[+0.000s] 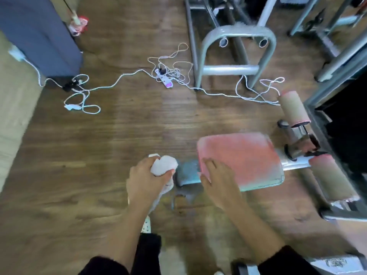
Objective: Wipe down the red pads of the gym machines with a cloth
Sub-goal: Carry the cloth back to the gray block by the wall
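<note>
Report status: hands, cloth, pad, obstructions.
Right hand flat on near corner of square red seat pad. Left hand grips bunched white cloth beside it. Pad surface unobstructed; tangled white cables on floor beyond.

floor (139,126): wood-grain planks, brown, streaky, low sheen
seat pad (244,157): red vinyl-like cover, smooth, faded, faint gloss
roller pads (294,107): red-brown padded sleeves, matt
cloth (164,164): white soft fabric, crumpled, matt
frame (230,70): grey painted metal tube, smooth, satin shine
cable (123,76): white cord, smooth plastic-looking sheath
</note>
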A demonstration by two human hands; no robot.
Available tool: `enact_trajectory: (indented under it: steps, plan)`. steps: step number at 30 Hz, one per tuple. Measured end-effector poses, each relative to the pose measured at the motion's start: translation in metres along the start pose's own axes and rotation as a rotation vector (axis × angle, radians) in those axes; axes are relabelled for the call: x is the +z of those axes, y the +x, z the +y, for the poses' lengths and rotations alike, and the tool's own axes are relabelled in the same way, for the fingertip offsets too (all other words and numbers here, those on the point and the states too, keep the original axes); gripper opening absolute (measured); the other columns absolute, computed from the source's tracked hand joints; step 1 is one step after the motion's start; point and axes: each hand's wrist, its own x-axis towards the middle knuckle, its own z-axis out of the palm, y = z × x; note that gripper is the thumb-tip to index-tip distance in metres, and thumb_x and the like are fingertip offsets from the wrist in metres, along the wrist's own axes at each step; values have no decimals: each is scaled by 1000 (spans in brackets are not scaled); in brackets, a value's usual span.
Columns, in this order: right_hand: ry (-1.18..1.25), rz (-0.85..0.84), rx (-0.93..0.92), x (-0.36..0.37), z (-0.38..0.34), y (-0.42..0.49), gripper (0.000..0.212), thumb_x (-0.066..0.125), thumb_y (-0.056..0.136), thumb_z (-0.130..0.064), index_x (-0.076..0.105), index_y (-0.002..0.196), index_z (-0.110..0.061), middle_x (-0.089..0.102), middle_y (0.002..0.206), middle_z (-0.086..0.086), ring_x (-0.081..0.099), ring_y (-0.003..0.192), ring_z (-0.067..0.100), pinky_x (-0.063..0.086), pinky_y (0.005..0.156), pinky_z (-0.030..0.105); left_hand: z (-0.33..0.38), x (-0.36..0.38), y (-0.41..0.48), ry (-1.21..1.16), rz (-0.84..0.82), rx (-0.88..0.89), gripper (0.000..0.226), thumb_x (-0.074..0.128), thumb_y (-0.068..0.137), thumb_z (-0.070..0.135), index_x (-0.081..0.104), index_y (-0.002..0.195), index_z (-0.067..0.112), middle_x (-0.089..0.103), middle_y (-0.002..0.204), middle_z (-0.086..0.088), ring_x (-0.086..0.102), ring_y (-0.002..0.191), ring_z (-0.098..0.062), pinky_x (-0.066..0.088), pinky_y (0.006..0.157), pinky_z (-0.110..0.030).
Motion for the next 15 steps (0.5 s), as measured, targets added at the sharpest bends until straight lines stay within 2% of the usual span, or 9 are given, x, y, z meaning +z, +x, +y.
enact_trajectory:
  steps: [5, 9, 12, 15]
  plan:
    - [-10, 27, -92, 5, -119, 95, 39, 40, 81, -38, 64, 94, -11, 65, 87, 6, 63, 80, 31, 52, 73, 40, -20, -102, 80, 12, 106, 54, 65, 55, 50, 74, 65, 103, 37, 66, 103, 13, 61, 97, -20, 53, 78, -42]
    - [-42, 12, -122, 7, -201, 175, 47, 36, 79, -40, 67, 101, -12, 67, 92, 4, 65, 86, 29, 53, 77, 38, -33, -186, 157, 75, 142, 105, 62, 59, 52, 72, 64, 103, 38, 64, 105, 15, 59, 101, -20, 52, 81, -42]
    - [-54, -51, -121, 6, -251, 234, 58, 25, 80, -45, 63, 110, -14, 65, 103, 3, 62, 96, 29, 48, 84, 38, -42, -240, 216, 60, 163, 95, 59, 63, 54, 70, 63, 105, 41, 64, 109, 18, 60, 103, -18, 51, 83, -44]
    - [-49, -22, -131, 9, -279, 292, 48, 35, 83, -41, 62, 112, -13, 65, 107, 4, 62, 97, 30, 47, 85, 39, -48, -278, 275, 61, 168, 86, 59, 60, 54, 74, 62, 103, 41, 63, 104, 19, 59, 102, -17, 51, 85, -44]
